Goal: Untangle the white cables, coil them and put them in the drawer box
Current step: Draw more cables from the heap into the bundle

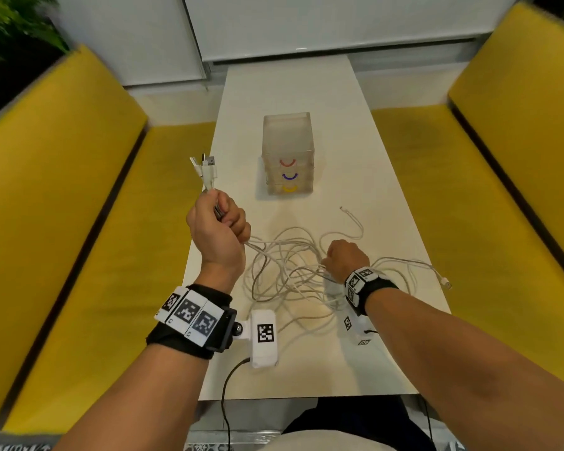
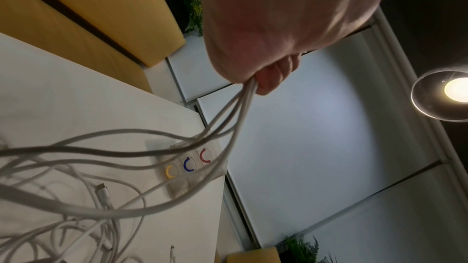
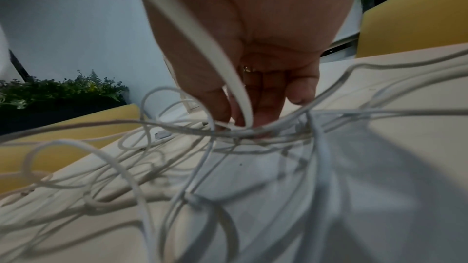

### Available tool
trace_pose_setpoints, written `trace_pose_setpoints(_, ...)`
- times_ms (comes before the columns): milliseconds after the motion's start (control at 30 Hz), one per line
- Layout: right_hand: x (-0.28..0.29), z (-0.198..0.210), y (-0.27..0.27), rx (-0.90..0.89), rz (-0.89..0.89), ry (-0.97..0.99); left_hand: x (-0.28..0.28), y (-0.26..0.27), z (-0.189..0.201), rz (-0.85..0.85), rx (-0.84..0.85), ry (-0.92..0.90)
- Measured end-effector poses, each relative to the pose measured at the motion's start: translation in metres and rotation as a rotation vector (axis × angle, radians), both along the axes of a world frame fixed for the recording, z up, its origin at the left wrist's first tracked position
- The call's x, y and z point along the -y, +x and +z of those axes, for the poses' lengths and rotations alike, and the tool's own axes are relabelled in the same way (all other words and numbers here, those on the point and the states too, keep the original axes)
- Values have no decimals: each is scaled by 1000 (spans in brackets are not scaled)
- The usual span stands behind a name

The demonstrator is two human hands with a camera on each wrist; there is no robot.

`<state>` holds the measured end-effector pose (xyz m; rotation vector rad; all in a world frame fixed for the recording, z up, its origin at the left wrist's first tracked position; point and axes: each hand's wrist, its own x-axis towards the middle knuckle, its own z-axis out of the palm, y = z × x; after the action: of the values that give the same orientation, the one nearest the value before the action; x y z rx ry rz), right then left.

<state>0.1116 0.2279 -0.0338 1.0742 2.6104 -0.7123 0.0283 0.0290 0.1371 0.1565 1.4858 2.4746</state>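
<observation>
A tangle of white cables point(image 1: 290, 271) lies on the white table point(image 1: 388, 222) in front of me. My left hand point(image 1: 220, 219) is raised in a fist round several cable ends, whose plugs point(image 1: 205, 167) stick up above it; the strands point(image 2: 228, 119) hang from the fist to the pile. My right hand point(image 1: 342, 255) is down in the tangle, its fingers point(image 3: 263, 103) pointing at the table among the cables point(image 3: 228, 133), one strand looped over the hand. The clear drawer box point(image 1: 288, 151) with red, blue and yellow handles stands behind the pile, all drawers closed.
Yellow benches point(image 1: 79, 239) run along both sides of the narrow table. A loose cable end with a plug point(image 1: 445, 283) lies near the right table edge. A plant point(image 1: 10, 24) sits at the far left, and a lamp point(image 2: 453, 91) hangs overhead.
</observation>
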Motion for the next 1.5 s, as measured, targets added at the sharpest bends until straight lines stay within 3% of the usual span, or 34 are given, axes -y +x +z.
trace_pose_setpoints(167, 2, -2, 4, 45, 102, 42, 1, -3, 2, 22, 0, -2)
trace_pose_setpoints(300, 4, 10, 2, -17, 13, -20, 5, -4, 7, 34, -13, -2)
trace_pose_setpoints(400, -1, 35, -6, -274, -113, -133, 11, -7, 13, 49, -30, 7)
trace_pose_setpoints(600, -11, 124, -30, -710, -111, -218, 17, -8, 29, 53, -58, 56)
trace_pose_setpoints(933, 17, 291, -21, -1253, -42, -393, 31, -11, 62, 54, -150, 107)
trace_pose_setpoints(1133, 27, 338, 7, -1541, 28, -310, 40, -16, 73, 66, -162, 127)
trace_pose_setpoints(1200, 20, 327, 10, -1477, -7, -236, 43, -18, 73, 62, -160, 135)
trace_pose_setpoints(1267, 9, 301, 9, -1303, -64, -165, 46, -19, 73, 63, -159, 137)
trace_pose_setpoints(1400, -12, 228, 12, -639, 33, 21, 50, -21, 71, 77, -154, 123)
trace_pose_setpoints(1500, -14, 170, 22, -270, 97, -72, 53, -23, 67, 86, -142, 109)
